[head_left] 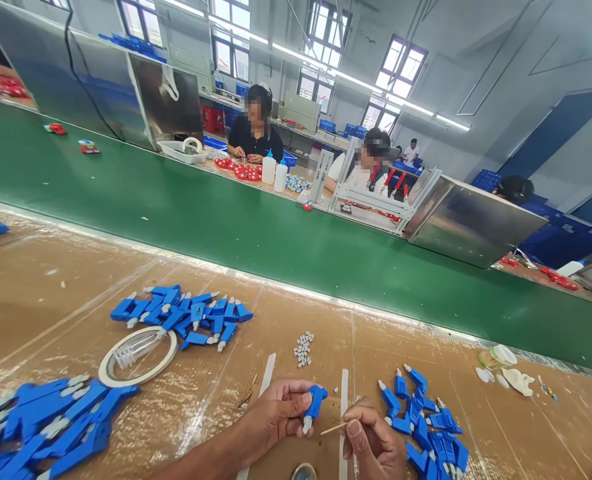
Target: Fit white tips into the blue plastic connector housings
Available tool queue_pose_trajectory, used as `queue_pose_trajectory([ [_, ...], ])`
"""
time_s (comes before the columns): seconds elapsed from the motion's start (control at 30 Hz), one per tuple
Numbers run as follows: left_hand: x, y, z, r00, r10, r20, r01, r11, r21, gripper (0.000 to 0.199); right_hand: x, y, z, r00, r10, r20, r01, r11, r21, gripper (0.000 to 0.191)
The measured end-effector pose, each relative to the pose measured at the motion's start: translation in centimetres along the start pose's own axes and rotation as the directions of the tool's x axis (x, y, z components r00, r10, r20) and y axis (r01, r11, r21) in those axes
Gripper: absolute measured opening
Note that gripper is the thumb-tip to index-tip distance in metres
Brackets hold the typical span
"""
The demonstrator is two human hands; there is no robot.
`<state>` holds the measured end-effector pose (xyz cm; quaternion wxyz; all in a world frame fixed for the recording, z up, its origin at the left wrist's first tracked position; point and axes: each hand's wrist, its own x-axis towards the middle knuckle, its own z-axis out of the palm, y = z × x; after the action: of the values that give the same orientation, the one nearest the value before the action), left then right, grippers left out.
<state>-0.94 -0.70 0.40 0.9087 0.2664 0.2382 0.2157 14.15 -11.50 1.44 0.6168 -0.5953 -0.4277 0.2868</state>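
Observation:
Between the thumb and fingers of my left hand is a blue plastic part with a pale grey tip pointing down. My right hand pinches a thin wooden stick, its free end pointing left, just short of the blue part. Beyond both hands lies a small heap of little grey pieces. A pile of similar blue parts is right of my right hand. At the bottom edge, below my hands, a small round container shows only in part.
More blue parts lie in a far-left pile and a near-left pile. A tape roll encircles clear plastic pieces. White tape strips mark the brown table. Past its edge runs a green conveyor belt, with co-workers seated opposite.

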Motion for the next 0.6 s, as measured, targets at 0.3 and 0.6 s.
queue_pose_trajectory([
  [0.3,0.6,-0.6,-0.5,1.0,-0.004,0.001,0.004,0.999,-0.04,0.046,1.1,-0.8,1.1,0.91,-0.406,0.087,0.414,0.869,-0.27,0.021],
  [0.6,0.5,-0.6,-0.3,1.0,-0.001,0.03,0.002,1.0,-0.03,0.046,1.2,-0.9,1.8,0.891,-0.447,0.084,0.45,0.841,-0.299,0.021],
])
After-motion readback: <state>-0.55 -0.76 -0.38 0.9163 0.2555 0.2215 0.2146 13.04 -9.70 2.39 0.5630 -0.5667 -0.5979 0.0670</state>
